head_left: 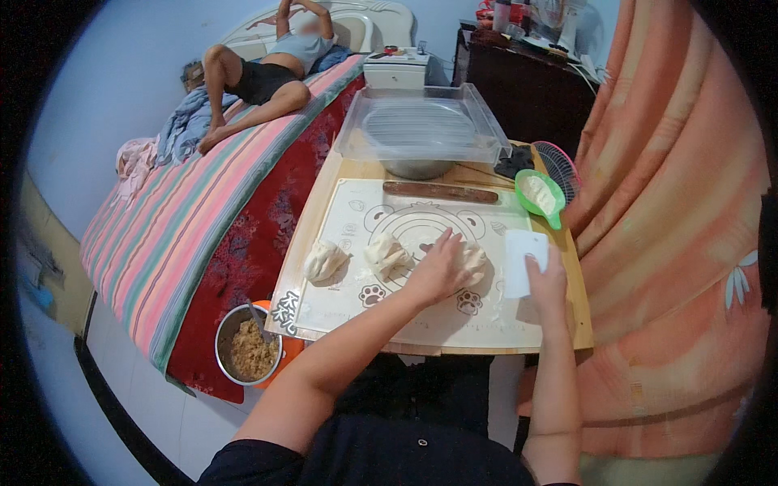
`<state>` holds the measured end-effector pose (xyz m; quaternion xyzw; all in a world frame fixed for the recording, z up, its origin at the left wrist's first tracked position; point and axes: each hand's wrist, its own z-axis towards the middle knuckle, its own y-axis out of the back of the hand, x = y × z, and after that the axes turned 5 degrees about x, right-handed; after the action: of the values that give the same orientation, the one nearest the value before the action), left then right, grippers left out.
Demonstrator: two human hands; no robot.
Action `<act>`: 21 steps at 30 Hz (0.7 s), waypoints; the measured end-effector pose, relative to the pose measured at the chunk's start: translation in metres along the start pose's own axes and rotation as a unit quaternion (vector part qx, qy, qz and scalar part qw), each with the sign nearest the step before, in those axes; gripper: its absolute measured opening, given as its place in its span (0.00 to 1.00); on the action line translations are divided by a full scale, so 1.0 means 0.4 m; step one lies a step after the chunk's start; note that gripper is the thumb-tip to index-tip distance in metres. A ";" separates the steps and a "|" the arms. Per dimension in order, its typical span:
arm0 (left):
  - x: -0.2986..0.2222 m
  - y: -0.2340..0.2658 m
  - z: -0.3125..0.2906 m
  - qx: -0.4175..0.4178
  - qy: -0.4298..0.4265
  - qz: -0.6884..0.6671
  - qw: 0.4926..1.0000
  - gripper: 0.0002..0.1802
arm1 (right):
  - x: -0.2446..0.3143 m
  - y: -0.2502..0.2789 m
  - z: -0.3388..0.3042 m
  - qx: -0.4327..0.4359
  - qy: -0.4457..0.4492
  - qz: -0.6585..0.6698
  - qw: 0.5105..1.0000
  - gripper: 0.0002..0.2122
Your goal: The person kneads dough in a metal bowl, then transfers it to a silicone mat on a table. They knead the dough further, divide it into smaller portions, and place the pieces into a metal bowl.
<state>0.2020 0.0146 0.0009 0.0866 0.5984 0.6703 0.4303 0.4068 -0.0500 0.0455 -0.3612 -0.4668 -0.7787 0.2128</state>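
My left hand cups the left side of a piece of dough, its fingers and thumb resting against it. A flat white dough scraper stands upright in my right hand, just right of that dough. Two more lumps of dough, one in the middle and one at the left, lie on the cream kneading mat with its printed bear face. Behind them a brown wooden rolling pin lies crosswise. Part of the dough under my left hand is hidden.
A green scoop of flour sits at the table's right edge. A clear plastic bin stands over a metal bowl at the back. A pot of filling is low at left. A person lies on the striped bed; an orange curtain hangs right.
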 end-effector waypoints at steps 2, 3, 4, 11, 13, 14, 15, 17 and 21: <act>0.014 -0.005 -0.002 -0.032 0.002 -0.071 0.997 0.39 | 0.082 -0.010 -0.001 0.075 0.004 -0.026 0.997 0.17; 0.017 -0.008 -0.003 -0.050 0.006 -0.101 0.994 0.37 | 0.101 -0.028 0.006 0.104 0.005 -0.069 0.992 0.17; 0.021 -0.008 -0.008 -0.066 0.011 -0.122 0.990 0.35 | 0.115 -0.050 0.017 0.133 0.006 -0.111 0.985 0.17; 0.049 -0.018 -0.019 -0.114 0.024 -0.197 0.974 0.21 | 0.172 -0.101 0.034 0.218 0.148 -0.230 0.937 0.13; 0.076 -0.071 -0.008 -0.111 0.013 -0.192 0.975 0.21 | 0.188 -0.132 0.034 0.225 0.165 -0.232 0.932 0.12; 0.086 -0.091 -0.003 -0.109 0.008 -0.191 0.976 0.21 | 0.187 -0.152 0.037 0.231 0.161 -0.221 0.934 0.12; 0.098 -0.108 -0.004 -0.110 0.002 -0.181 0.977 0.21 | 0.188 -0.168 0.040 0.237 0.158 -0.210 0.935 0.12; 0.106 -0.113 -0.010 -0.112 -0.003 -0.165 0.980 0.21 | 0.206 -0.183 0.057 0.262 0.164 -0.212 0.927 0.12; 0.087 -0.090 -0.037 -0.111 -0.004 -0.169 0.979 0.20 | 0.083 -0.306 0.117 0.258 0.099 -0.236 0.932 0.11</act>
<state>0.1882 0.0246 -0.0485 -0.0611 0.5246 0.6498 0.5467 0.3202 0.0494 0.0147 -0.0946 -0.7002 -0.6908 0.1536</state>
